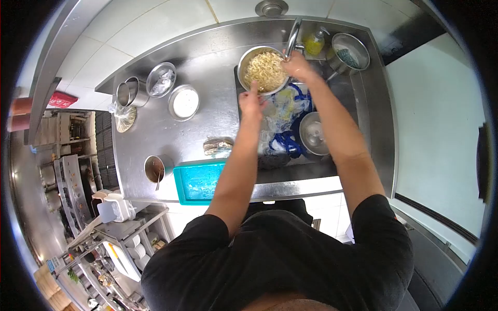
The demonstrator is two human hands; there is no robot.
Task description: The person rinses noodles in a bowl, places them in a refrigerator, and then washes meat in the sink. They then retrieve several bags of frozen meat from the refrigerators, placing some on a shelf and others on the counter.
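A round metal bowl (241, 76) full of pale yellowish strands (266, 71) is held over the far end of the sink, below the tap (294, 35). My left hand (252, 102) grips its near-left rim, thumb over the edge and fingers underneath. At the right rim, my right hand (298, 67) is closed on the bowl, its fingers partly hidden by the tap spout. Clear plastic bags with blue parts (286, 142) lie in the sink below my hands. Beside them sits a second metal bowl (314, 133).
A soap bottle (314, 43) and a metal strainer (337, 57) stand behind the sink at right. On the steel counter (207, 116) are a bowl of white contents (185, 102), a packet (218, 145), a pot with a spoon (154, 168) and a turquoise tray (180, 185).
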